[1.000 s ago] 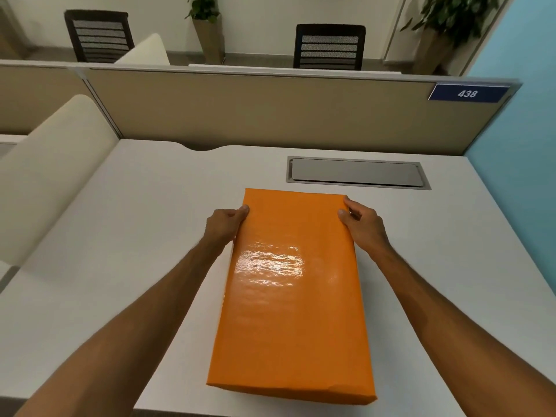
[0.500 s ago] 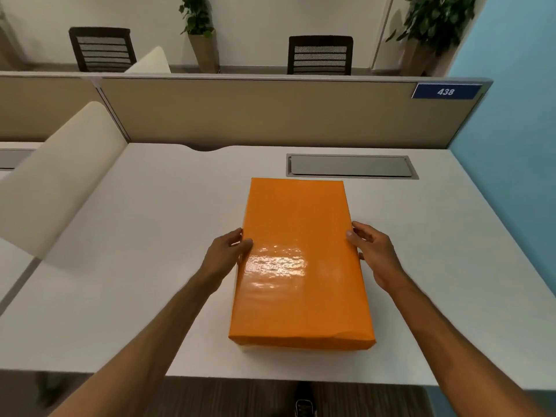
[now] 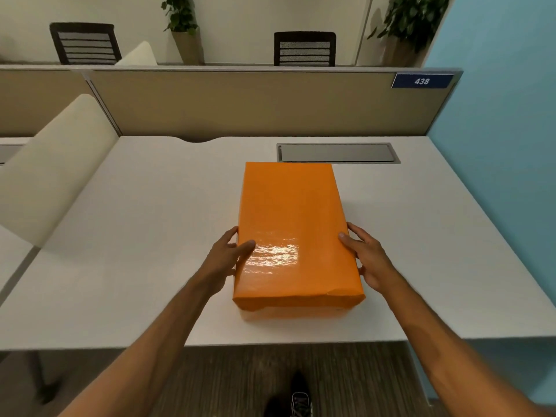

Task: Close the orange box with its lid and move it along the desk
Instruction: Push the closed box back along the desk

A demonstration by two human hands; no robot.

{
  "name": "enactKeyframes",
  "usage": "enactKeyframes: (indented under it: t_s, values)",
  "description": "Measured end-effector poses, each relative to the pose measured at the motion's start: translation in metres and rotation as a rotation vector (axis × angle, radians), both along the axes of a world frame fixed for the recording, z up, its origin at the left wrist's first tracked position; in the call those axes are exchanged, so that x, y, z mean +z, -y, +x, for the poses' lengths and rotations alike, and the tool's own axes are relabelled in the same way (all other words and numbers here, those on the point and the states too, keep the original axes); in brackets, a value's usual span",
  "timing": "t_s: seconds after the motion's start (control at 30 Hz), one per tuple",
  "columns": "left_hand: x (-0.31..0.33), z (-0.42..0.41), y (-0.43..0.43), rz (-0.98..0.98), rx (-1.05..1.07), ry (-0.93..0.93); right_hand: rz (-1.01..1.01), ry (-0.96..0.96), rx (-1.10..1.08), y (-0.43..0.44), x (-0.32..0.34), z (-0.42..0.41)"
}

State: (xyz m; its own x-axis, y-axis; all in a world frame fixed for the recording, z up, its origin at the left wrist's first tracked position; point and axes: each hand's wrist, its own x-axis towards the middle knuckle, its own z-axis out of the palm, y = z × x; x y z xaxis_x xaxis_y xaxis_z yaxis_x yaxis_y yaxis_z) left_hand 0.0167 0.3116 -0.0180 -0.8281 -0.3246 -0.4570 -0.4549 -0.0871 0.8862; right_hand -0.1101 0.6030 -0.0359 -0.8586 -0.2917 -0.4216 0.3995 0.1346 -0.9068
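The orange box (image 3: 293,224) lies on the white desk (image 3: 135,236) with its glossy orange lid on top, long side pointing away from me. My left hand (image 3: 224,260) presses against the box's left side, thumb resting on the lid. On the right side, my right hand (image 3: 368,260) grips the box near its front corner, thumb on the lid's edge. The box's near end sits a short way back from the desk's front edge.
A grey cable hatch (image 3: 338,152) is set into the desk just behind the box. A beige partition (image 3: 240,106) with a blue "438" sign (image 3: 421,81) closes the back. A cream divider (image 3: 51,170) stands left, a blue wall (image 3: 496,145) right.
The box sits farther from the desk's front edge and close to the hatch. Both hands have slid from its far corners to its near half. My view has pulled back.
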Motion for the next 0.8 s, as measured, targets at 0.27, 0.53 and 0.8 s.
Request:
enactKeyframes:
  t_s: [0.27,0.53,0.8]
  values:
    - [-0.006,0.003,0.005,0.015,0.004,-0.010,-0.144,0.076,-0.007,0.006,0.005,-0.005]
    - [0.008,0.008,0.028,-0.049,0.086,-0.053,-0.134,0.050,0.093,0.038,0.011,-0.025]
    - [0.027,0.022,0.058,-0.117,0.231,-0.080,-0.152,0.025,0.213,0.089,0.023,-0.042]
